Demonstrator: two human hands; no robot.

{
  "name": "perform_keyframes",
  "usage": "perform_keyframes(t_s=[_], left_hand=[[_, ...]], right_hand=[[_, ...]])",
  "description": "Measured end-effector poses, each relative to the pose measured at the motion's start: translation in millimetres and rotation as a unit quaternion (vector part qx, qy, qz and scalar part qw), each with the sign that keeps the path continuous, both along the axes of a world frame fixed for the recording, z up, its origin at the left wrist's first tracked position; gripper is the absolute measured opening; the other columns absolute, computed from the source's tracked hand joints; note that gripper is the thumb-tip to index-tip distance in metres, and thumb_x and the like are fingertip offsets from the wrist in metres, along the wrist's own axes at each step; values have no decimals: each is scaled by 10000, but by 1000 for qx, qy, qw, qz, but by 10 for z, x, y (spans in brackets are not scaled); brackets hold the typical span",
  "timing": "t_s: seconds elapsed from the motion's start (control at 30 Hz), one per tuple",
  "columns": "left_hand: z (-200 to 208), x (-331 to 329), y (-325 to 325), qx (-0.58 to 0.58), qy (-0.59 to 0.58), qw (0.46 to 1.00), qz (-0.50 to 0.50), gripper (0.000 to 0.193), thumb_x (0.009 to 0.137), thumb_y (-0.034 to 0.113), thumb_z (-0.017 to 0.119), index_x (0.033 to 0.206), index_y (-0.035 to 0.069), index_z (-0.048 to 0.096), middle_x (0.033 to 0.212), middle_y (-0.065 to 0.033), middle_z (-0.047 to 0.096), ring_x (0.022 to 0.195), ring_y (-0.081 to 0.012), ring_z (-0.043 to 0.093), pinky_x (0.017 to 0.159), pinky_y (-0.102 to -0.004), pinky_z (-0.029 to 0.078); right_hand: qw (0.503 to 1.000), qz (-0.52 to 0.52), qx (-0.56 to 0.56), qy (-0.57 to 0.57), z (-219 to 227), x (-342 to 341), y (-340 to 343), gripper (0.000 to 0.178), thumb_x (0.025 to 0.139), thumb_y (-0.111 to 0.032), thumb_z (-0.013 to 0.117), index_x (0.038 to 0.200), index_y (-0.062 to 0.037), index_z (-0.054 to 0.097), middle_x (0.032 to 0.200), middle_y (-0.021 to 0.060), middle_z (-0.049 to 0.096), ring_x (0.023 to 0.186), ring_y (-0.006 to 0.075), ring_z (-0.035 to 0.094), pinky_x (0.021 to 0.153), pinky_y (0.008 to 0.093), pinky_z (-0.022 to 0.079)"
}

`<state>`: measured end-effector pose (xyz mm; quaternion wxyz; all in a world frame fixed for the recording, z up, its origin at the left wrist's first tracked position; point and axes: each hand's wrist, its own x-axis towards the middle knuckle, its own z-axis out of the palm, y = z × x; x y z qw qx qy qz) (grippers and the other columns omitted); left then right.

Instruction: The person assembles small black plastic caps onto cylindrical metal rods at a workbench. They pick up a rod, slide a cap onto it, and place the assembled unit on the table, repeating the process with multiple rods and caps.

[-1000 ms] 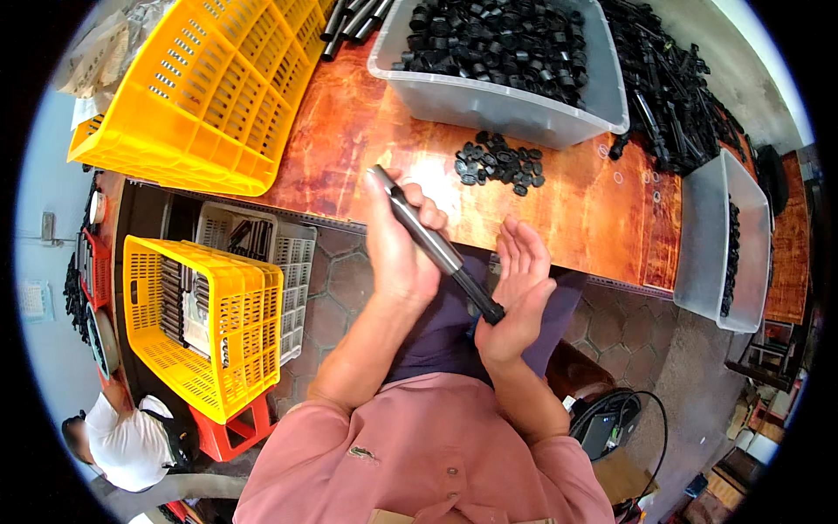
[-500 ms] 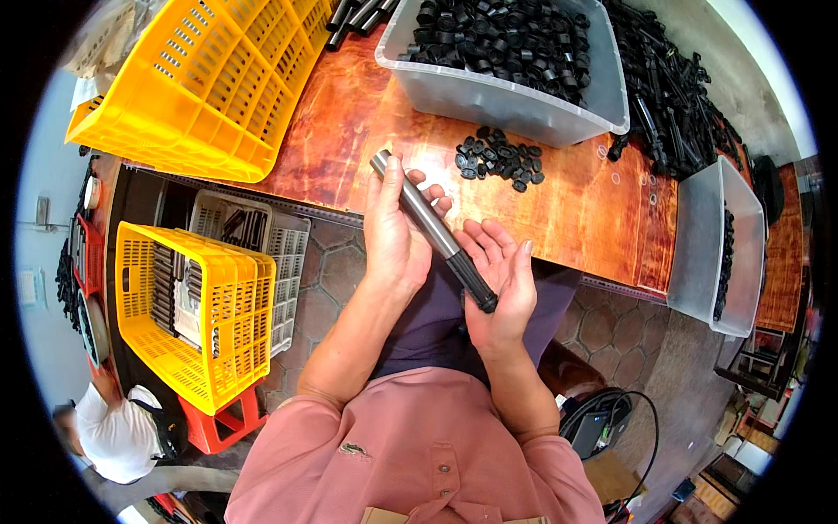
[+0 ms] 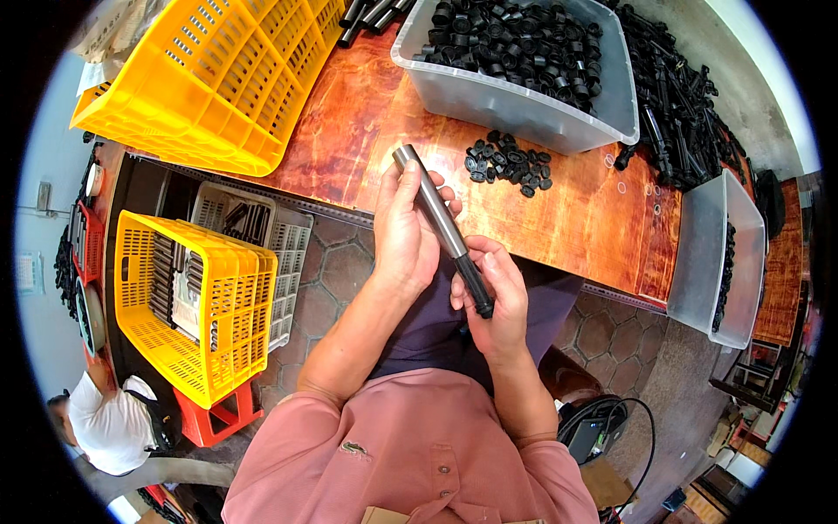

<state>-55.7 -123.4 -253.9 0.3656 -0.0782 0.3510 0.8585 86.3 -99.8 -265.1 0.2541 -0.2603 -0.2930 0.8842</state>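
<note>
A grey metal tube with a black ribbed grip [image 3: 443, 214] is held at a slant over the front edge of the wooden table. My left hand [image 3: 407, 236] is closed around the upper, metal part, its thumb lying along the tube. Lower down, my right hand [image 3: 504, 301] has its fingers curled about the black grip, whose end pokes out beside the palm. Beyond my hands, small black plastic caps [image 3: 506, 162] lie loose in a patch on the tabletop. Behind them a clear plastic bin [image 3: 524, 109] holds a heap of black ring-shaped pieces.
A yellow crate [image 3: 196, 109] stands on the table at the left; another yellow crate [image 3: 236, 314] with tubes sits lower, above a red stool [image 3: 209, 419]. Dark rod-like parts [image 3: 672, 131] are piled far right, near a second clear bin [image 3: 698, 271]. A person in white [image 3: 113, 424] is at lower left.
My right hand's fingers, spread out beneath the grip before, have curled in around it. The tube has tipped a little steeper, and the whole view has shifted slightly.
</note>
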Motion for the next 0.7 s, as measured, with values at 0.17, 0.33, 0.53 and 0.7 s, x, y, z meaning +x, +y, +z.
perform_keyframes(t_s=[0.17,0.33,0.53,0.7], left_hand=[[25,3,15,-25,26,999,1,221,997,244,620,1145,130,503,896,-48,582,749,-163,599,672,-321,554],[-27,-35,8,-11,45,999,-11,245,1008,273,602,1182,129,506,871,-30,557,681,-121,550,578,-269,489],[35,-46,0,15,28,999,-30,271,1028,298,565,1231,137,486,845,-11,531,625,-96,518,524,-242,443],[12,-27,-1,10,56,998,-27,249,1032,271,560,1221,132,478,849,-10,528,626,-96,514,526,-237,436]], right_hand=[[1000,3,-20,0,4,5,-5,321,1020,-196,512,1250,26,495,1008,122,621,638,137,588,521,246,458],[995,87,-53,-11,107,23,0,333,1036,-251,482,1224,24,500,891,109,609,499,111,502,412,220,375],[962,207,-173,34,65,91,21,263,1052,-276,453,1046,-23,525,612,22,482,408,73,344,375,209,276],[965,207,-161,15,30,108,25,273,1051,-275,462,988,-21,539,563,-13,392,396,60,271,370,216,234]])
